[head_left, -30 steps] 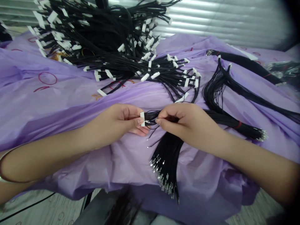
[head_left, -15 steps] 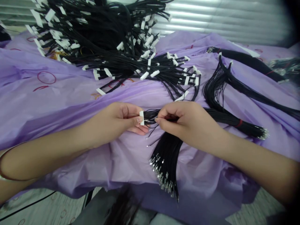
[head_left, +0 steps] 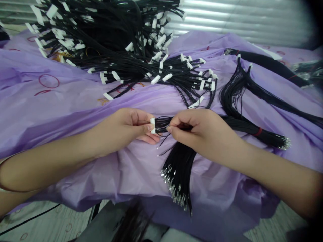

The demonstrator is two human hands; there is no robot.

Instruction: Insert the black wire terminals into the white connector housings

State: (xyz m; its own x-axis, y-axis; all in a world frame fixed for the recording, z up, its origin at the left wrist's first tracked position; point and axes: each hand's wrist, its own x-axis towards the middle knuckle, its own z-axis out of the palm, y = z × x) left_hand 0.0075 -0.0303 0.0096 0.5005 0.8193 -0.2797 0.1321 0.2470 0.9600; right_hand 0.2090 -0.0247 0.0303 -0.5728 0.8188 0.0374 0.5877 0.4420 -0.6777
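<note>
Only the view shifted; the right hand (head_left: pixel 204 129) hides wires (head_left: pixel 180 163) (partly).

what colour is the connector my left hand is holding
The connector is white, showing best in the head view.

pass: cloth (head_left: pixel 63 116) L | blk: cable pile (head_left: pixel 113 37) far ctr, wire bndls (head_left: pixel 243 124) R

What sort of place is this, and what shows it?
Likely a cable-assembly workspace: the left hand holds a wired white connector, metal-tipped black wires fan out nearby, and a heap of black cables lies behind.
</note>
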